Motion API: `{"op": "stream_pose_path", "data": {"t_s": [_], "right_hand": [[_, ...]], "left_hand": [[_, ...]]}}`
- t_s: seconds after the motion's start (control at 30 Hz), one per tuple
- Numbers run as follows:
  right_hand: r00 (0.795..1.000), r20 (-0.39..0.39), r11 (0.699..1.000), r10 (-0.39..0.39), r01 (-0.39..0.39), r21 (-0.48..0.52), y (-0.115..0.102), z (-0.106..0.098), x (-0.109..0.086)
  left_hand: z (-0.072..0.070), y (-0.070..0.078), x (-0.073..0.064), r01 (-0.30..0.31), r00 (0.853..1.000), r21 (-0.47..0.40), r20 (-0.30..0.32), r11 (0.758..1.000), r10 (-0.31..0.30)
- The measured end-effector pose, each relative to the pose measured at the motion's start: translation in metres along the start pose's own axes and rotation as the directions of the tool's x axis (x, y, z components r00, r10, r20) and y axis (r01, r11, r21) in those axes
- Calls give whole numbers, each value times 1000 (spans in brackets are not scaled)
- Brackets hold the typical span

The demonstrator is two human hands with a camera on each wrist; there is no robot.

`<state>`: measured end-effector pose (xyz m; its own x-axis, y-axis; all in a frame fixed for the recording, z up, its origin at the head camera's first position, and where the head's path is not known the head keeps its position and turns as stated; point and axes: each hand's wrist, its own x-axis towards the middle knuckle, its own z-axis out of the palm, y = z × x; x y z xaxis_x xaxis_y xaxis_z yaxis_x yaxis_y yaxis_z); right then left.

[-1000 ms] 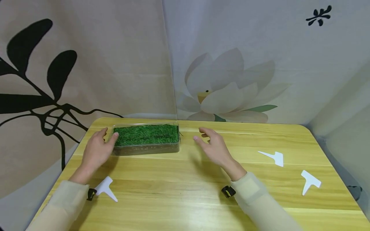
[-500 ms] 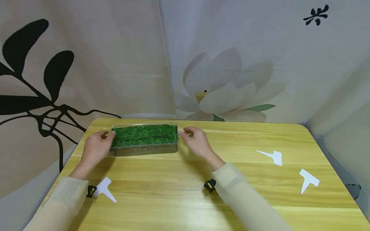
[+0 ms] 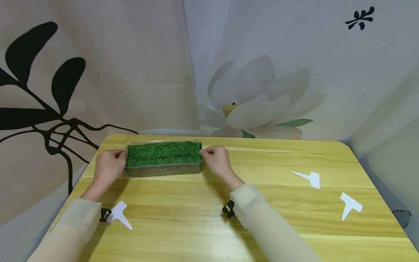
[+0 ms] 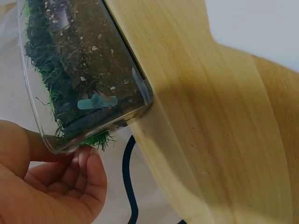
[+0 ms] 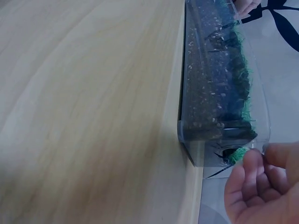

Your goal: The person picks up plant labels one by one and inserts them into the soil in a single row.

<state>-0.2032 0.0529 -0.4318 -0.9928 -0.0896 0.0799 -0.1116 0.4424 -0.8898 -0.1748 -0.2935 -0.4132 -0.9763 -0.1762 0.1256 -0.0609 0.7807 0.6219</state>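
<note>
A clear plastic box with brown soil inside and a mat of green grass on top stands at the back left of the wooden table. My left hand pinches the rim at its left end, thumb on top. In the left wrist view, my curled left fingers sit under the box's corner, near some grass poking out. At the opposite end, my right hand pinches the rim between thumb and forefinger. The right wrist view shows the soil through the wall, with grass beside my right fingertips.
One white T-shaped plant label lies beside my left wrist. Two more, an upper label and a lower label, lie on the right of the table. A printed curtain hangs behind the table's back edge.
My right hand has moved left to the box's right end and closed on its rim. My left fingers have drawn together on the left rim. The box stays in about the same place.
</note>
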Motion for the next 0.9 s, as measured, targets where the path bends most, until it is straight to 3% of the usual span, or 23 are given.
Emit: {"op": "stream_pose_path", "data": {"t_s": [0.33,0.9], "right_hand": [[999,31,1000,15,-16,27,0,-6,0],[997,74,1000,-3,5,-15,-5,-14,-3]], "left_hand": [[0,2,0,-16,1000,9,10,1000,16],[3,0,1,0,999,-2,33,1000,0]]}}
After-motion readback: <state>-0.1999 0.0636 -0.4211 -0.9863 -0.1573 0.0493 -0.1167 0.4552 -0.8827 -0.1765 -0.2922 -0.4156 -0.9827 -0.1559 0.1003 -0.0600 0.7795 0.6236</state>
